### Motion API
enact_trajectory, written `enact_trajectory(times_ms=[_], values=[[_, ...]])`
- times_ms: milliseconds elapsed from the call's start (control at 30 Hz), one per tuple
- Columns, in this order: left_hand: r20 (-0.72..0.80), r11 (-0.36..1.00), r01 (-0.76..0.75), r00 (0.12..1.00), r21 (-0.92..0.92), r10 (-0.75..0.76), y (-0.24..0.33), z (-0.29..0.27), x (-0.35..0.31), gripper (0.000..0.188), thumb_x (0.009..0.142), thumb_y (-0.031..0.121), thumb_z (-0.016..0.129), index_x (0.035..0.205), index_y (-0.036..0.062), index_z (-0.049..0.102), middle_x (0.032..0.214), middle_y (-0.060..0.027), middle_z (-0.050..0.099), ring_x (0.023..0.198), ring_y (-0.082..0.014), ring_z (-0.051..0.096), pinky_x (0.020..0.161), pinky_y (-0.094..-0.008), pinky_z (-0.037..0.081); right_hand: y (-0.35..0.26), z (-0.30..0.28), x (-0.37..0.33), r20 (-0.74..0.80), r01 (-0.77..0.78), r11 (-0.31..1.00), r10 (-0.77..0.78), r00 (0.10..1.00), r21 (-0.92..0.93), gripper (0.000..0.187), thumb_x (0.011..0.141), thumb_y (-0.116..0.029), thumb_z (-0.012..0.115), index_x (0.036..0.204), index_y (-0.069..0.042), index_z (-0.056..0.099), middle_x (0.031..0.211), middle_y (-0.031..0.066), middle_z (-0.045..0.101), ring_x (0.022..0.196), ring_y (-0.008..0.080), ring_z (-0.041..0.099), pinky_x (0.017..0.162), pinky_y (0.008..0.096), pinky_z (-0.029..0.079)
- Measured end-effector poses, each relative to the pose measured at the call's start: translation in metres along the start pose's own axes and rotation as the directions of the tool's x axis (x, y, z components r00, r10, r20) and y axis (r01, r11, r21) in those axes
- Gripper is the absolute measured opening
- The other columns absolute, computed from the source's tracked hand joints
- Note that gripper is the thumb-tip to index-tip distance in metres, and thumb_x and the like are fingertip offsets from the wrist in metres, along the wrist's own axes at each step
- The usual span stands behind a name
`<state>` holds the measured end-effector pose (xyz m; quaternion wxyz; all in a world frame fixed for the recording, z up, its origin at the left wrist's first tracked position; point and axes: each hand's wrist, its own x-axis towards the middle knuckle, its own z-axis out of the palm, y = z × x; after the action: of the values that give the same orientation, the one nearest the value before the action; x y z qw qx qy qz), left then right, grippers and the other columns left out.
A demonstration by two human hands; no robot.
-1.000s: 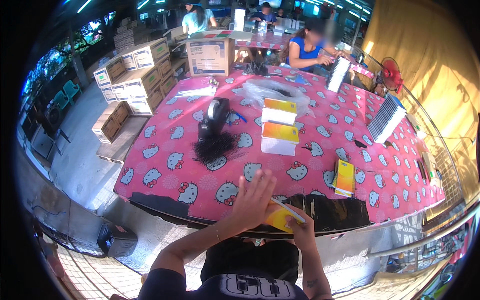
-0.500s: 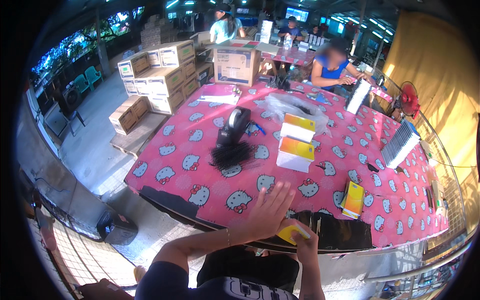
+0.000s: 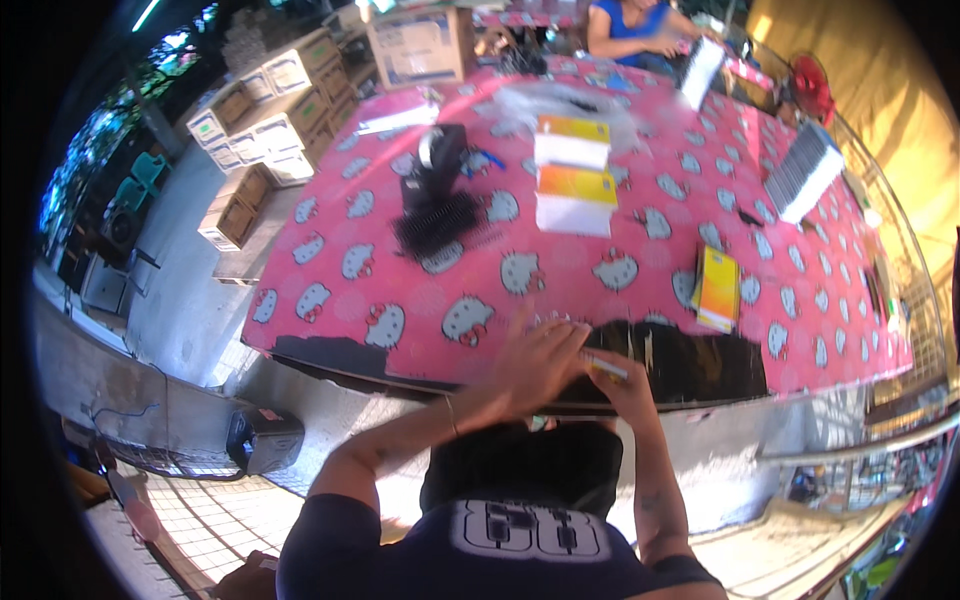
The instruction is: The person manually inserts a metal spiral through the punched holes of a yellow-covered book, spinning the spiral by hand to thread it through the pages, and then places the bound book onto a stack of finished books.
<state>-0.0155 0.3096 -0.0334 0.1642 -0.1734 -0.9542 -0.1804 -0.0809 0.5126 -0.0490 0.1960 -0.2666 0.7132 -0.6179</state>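
Observation:
Over the near edge of the table, my right hand (image 3: 630,388) grips a small yellow-covered notepad (image 3: 608,370), of which mostly a thin edge shows. My left hand (image 3: 535,370) is right beside it, its fingers reaching across toward the notepad; they are smeared, so I cannot tell whether they hold it. Farther in stand two stacks of yellow-and-white notepads (image 3: 575,200). A few yellow notebooks (image 3: 718,285) lie to the right of my hands. Left of the stacks are a black tape dispenser (image 3: 437,165) and a pile of black spiral coils (image 3: 437,226).
The table has a pink patterned cover (image 3: 390,285), torn to black along its near edge. Clear plastic (image 3: 570,105) lies behind the stacks. Rows of bound pads (image 3: 805,170) stand far right. Cartons (image 3: 285,130) are piled far left. A person in blue (image 3: 630,30) works across the table.
My view has tipped downward, so the table sits higher in the picture. My left hand has gone from flat, spread fingers to lying close against my right hand and the notepad, which has tilted.

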Motion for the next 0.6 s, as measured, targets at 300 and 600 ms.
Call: enact_trajectory(times_ms=[300,600], values=[[-0.034,0.973,-0.114,0.992,0.202,0.123,0.024,0.040,-0.037,0.077,0.092,0.054,0.056,0.142,-0.0037,0.044,0.150,-0.0235,0.042,0.140,-0.0384,0.040,0.112,-0.0623,0.025,0.013,-0.002,0.003,-0.017,-0.006,0.999,0.007,1.000,0.052,0.032,0.094,-0.002,0.065,0.125,0.000,0.066,0.098,0.0053,0.071,0.090,0.0062,0.057,0.082,0.0256,0.050],[-0.070,0.966,-0.164,0.981,0.199,0.181,0.030,0.050,-0.024,0.088,0.091,0.059,0.054,0.147,-0.0061,0.037,0.154,-0.0258,0.035,0.146,-0.0378,0.032,0.115,-0.0630,0.018,0.016,-0.001,-0.001,-0.056,0.059,0.997,-0.056,0.997,0.051,0.037,0.089,0.000,0.065,0.126,0.000,0.065,0.101,0.0119,0.074,0.094,0.0080,0.062,0.087,0.0294,0.052]])
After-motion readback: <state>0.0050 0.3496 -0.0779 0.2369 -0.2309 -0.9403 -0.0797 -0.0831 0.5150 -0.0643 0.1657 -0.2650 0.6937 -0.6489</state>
